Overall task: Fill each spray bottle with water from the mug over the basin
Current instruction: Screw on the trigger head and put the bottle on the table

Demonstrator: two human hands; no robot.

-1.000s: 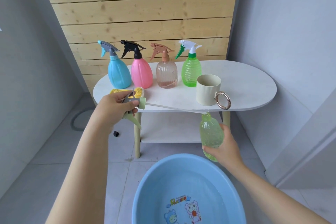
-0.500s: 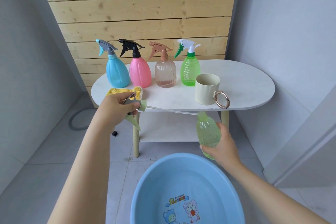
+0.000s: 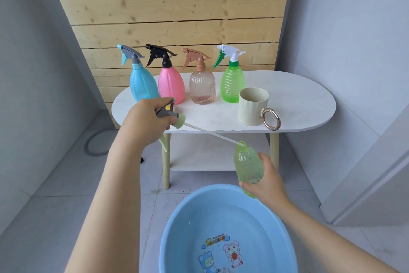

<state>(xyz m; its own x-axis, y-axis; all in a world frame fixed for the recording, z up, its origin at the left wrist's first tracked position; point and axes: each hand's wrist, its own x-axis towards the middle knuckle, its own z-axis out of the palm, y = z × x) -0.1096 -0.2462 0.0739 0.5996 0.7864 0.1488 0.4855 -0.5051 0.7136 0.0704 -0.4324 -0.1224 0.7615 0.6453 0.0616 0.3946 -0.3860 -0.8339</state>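
My right hand grips a pale green bottle without its top, held upright over the far rim of the blue basin. In front of the table edge my left hand grips the bottle's grey and green spray head. Its white dip tube slants down to the right, its tip at the bottle's mouth. A cream mug with a metal ring handle stands on the white table. Behind it stand blue, pink, clear pink and green spray bottles.
A yellow sponge lies on the table, nearly all hidden behind my left hand. The table has a lower shelf and pale wooden legs. A grey hose loop lies on the tiled floor at the left. Grey walls stand on both sides.
The spray head has been drawn a little further out, so the tube's tip has come up from inside the bottle to its mouth. My left hand rose slightly towards the table.
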